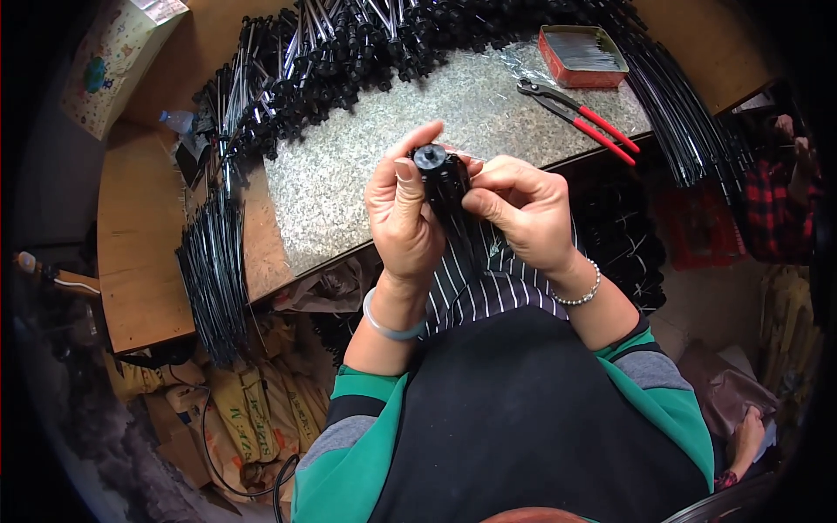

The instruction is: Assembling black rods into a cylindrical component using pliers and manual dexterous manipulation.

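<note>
My left hand (405, 205) is closed around the top of a black umbrella frame (446, 187), thumb against its side and index finger raised. The frame's round grey end piece (429, 157) faces up, and its dark ribs run down toward my lap. Close on its right side, my right hand (523, 209) has thumb and index finger pinched together. A thin pale strand shows between the end piece and these fingers. What exactly the right fingers grip is too small to make out.
Many umbrella frames (349, 61) are heaped along the table's back. Rib bundles hang over the left edge (214, 279) and right side (689, 131). Red-handled pliers (580, 122) and a red tin (582, 78) of thin metal pieces lie on the speckled board (327, 174). Another person's hand (748, 436) shows lower right.
</note>
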Available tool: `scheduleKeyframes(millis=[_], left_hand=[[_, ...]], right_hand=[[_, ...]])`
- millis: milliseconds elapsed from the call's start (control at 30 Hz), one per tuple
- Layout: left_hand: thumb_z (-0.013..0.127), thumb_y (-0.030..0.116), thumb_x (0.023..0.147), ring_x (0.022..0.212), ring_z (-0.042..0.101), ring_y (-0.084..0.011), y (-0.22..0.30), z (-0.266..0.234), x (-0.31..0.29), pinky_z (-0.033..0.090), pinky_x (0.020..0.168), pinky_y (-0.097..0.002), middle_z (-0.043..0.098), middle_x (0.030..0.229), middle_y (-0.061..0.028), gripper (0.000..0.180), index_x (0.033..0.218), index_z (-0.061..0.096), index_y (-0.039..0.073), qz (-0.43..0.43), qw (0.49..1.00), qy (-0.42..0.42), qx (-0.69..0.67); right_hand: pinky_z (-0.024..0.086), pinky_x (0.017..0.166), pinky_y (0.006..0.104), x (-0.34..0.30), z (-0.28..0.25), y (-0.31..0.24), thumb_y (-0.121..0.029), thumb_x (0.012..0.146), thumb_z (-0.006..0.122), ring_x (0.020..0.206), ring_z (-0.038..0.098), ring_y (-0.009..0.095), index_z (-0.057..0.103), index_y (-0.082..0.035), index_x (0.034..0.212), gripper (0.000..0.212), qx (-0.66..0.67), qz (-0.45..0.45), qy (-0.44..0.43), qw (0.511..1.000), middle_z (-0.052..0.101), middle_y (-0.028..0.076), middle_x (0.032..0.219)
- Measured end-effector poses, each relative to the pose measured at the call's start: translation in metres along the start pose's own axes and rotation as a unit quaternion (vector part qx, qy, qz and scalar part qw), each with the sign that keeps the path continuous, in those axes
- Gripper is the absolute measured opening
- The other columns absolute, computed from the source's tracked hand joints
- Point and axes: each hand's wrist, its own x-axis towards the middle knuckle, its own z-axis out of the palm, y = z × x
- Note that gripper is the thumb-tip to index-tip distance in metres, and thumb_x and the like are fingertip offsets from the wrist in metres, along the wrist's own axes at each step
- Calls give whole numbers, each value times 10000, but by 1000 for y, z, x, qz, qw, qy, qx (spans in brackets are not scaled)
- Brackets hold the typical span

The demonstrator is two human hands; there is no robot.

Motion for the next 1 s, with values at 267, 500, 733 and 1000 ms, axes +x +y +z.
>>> scheduleKeyframes(millis=[267,500,733,1000], left_hand=[[405,322,962,855,627,-235,-7,4,-3,506,815,-348,600,926,-135,387,1143,479,-11,37,999,17,-1],[369,332,972,873,628,-235,-9,-5,1,505,827,-350,596,959,-138,393,1150,472,-4,27,999,15,44],[430,285,963,717,588,-163,20,29,3,483,635,-284,567,839,-94,386,1180,432,-35,-73,990,23,-117],[660,116,816,644,541,-115,6,9,-21,443,592,-225,557,782,-44,321,1074,525,-19,-13,978,55,200]], right_hand=[[455,634,213,-2,4,3,-58,802,677,696,557,66,650,25,843,96,73,52,6,996,635,36,777],[456,618,223,0,7,8,-196,842,658,693,554,71,613,26,838,227,66,65,-8,996,613,40,741],[472,618,283,-33,4,14,-532,846,524,632,584,194,552,2,1013,560,-98,131,-144,976,585,95,729],[453,572,325,-9,13,0,-522,794,589,677,565,245,588,-7,999,554,-170,-175,61,968,563,83,709]])
